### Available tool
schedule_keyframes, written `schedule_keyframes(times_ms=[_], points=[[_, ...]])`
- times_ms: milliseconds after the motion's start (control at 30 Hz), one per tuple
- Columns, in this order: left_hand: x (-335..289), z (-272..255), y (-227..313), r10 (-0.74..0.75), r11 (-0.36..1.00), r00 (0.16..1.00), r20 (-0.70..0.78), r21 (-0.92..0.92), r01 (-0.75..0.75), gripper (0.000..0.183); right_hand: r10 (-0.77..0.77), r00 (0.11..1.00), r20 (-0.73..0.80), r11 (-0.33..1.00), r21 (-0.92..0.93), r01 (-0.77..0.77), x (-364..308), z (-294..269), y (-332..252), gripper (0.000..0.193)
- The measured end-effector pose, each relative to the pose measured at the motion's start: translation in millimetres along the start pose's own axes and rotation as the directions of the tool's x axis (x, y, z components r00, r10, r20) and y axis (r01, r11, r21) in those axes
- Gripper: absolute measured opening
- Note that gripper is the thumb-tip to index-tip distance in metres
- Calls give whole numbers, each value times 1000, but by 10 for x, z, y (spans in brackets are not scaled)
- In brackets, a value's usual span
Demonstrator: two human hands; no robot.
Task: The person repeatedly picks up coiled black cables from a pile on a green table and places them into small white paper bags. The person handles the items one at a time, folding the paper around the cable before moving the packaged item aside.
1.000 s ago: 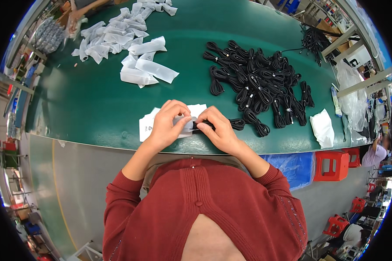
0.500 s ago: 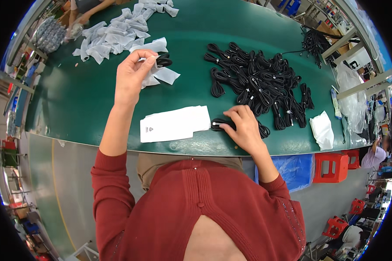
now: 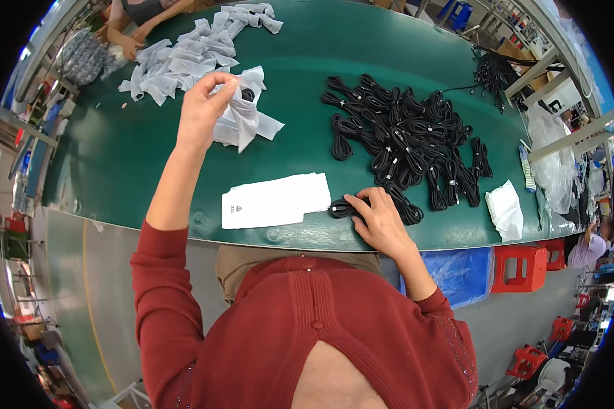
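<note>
Compared with half a second ago, the white pouch [image 3: 244,124] is hanging longer and lower from my left grip [image 3: 205,109], and my right grip [image 3: 381,223] is sitting nearer to me, covering more of the cable coil [image 3: 339,210] under it. My left grip is pinching the pouch between thumb and fingertips by its upper edge, probably so that its length is falling free. Just right of those fingertips a dark loop [image 3: 248,95] is showing at the pouch's side; I am not managing to tell whether it is lying inside or behind.

My right grip is resting with curled fingers over the coil, perhaps to be steadying it; I cannot tell whether it is closing on it. Left of that grip, flat white sleeves [image 3: 274,202] are lying overlapped on the green worktop [image 3: 143,163], between my grips and near my body, seemingly to be within reach of both.

Beyond my right grip, black coiled cables [image 3: 406,129] are lying heaped, likely placed for that side. Beyond my left grip, puffed white pouches [image 3: 184,61] are piling away from me, seemingly keeping my near space free. Farther out, a co-worker's hands [image 3: 135,42] are reaching beside that pile.
</note>
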State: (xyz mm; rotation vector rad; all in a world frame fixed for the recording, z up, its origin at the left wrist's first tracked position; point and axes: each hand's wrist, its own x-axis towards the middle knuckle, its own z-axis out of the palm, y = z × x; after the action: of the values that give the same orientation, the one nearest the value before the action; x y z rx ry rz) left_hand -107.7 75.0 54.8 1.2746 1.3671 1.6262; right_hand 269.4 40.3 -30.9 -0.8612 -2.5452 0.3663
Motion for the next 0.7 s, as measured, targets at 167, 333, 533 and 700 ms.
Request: schedule_keyframes(times_ms=[167, 333, 533, 700], points=[[120, -55, 34, 25, 999, 999, -19, -27, -26, 17, 10, 999, -48, 1000, -18, -11, -59, 104, 1, 39], [623, -577, -169, 114, 990, 921, -373, -34, -137, 26, 48, 986, -158, 999, -11, -51, -33, 239, 45, 45], [-462, -25, -297, 230, 879, 971, 61, 414, -234, 21, 292, 930, -225, 924, 318, -213, -35, 392, -13, 44], [-1391, 491, -477, 152, 783, 848, 507, 462, -417, 27, 444, 895, -44, 708, 630, -320, 73, 345, -111, 48]])
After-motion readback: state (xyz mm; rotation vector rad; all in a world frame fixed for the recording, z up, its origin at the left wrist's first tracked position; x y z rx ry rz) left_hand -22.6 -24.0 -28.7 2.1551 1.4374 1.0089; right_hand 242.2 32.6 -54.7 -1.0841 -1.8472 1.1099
